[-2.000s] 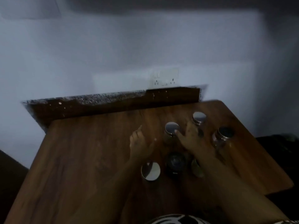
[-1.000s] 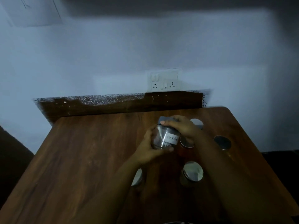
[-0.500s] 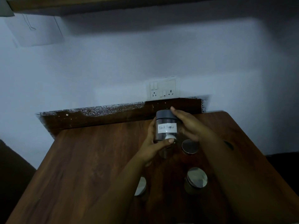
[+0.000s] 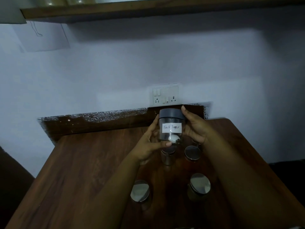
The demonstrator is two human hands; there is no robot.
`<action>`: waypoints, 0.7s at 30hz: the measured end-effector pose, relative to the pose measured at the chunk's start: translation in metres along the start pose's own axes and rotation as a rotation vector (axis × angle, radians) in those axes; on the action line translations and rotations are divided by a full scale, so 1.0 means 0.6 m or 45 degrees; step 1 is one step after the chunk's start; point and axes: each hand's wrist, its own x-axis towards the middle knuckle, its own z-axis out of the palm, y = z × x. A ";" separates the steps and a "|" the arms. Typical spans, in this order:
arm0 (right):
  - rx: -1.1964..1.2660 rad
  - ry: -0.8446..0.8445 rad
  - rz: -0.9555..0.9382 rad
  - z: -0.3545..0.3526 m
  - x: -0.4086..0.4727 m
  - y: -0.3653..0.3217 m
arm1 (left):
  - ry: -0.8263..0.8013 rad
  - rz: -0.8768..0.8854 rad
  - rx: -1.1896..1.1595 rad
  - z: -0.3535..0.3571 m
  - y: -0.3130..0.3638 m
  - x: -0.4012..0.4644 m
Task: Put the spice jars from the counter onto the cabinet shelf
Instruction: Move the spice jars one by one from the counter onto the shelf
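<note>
A clear spice jar (image 4: pixel 170 126) with a grey lid and a white "Black Pepper" label is held upright above the wooden counter (image 4: pixel 82 171). My left hand (image 4: pixel 148 144) grips its lower left side with the thumb under the base. My right hand (image 4: pixel 194 128) grips its right side, fingertips at the lid. Several metal-lidded jars stand on the counter below: one (image 4: pixel 168 155) under the held jar, one (image 4: pixel 192 152) to its right, one (image 4: pixel 140 190) at the front left, one (image 4: pixel 199 185) at the front right. The wooden shelf (image 4: pixel 148 9) runs across the top.
Glass jars (image 4: pixel 66 0) stand on the shelf at the top left, only their bases in view. A white switch and socket plate (image 4: pixel 165 95) sits on the wall behind the counter. A dark backsplash strip (image 4: pixel 99 121) edges the counter's rear.
Both hands lifted the black pepper jar off the counter and turned it upright with the label facing me. The view tilted up, bringing the shelf into sight.
</note>
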 end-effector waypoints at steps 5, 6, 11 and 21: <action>0.040 -0.024 0.004 0.008 0.004 0.005 | 0.009 -0.003 0.036 -0.006 0.006 -0.006; 0.047 -0.026 0.005 0.012 0.005 0.005 | 0.017 -0.002 0.036 -0.008 0.006 -0.007; 0.024 -0.029 -0.005 0.027 0.006 0.006 | 0.024 0.014 0.031 -0.012 0.014 -0.015; 0.022 -0.008 -0.043 0.059 0.009 -0.008 | 0.054 0.037 0.082 -0.027 0.042 -0.020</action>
